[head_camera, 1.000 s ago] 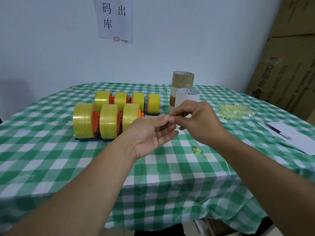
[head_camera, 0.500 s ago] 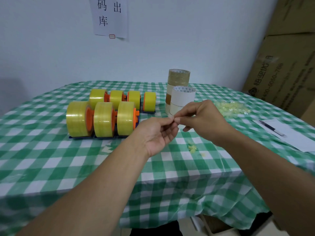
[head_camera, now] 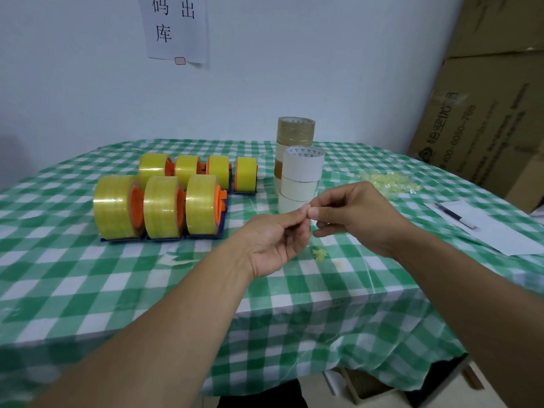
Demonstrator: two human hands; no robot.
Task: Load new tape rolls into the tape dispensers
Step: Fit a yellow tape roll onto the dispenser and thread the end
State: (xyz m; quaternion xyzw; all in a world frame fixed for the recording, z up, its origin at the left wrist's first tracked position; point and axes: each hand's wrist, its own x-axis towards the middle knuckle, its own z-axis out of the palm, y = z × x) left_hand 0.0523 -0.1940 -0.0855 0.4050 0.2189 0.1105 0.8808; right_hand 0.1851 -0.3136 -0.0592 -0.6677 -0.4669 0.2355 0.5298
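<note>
Two rows of blue-based tape dispensers with orange hubs stand on the green checked tablecloth (head_camera: 117,290), all holding yellow tape: three in the front row (head_camera: 159,207), several in the back row (head_camera: 200,172). A stack of white tape rolls (head_camera: 303,178) stands right of them, with a brown stack (head_camera: 295,131) behind it. My left hand (head_camera: 273,245) is palm up with fingers loosely bent. My right hand (head_camera: 359,213) pinches at my left fingertips, apparently on a tiny bit of clear tape that is barely visible. Both hands hover above the table, in front of the white rolls.
A crumpled tape scrap (head_camera: 319,253) lies under my hands. A pile of yellowish scraps (head_camera: 385,181) sits at the back right. A sheet of paper (head_camera: 500,237) with a pen (head_camera: 453,214) lies at the right. Cardboard boxes (head_camera: 485,113) stand against the right wall.
My hands stay joined at the fingertips and have shifted slightly right and lower in view. My left fingers have curled a little more. The dispensers and rolls have not moved.
</note>
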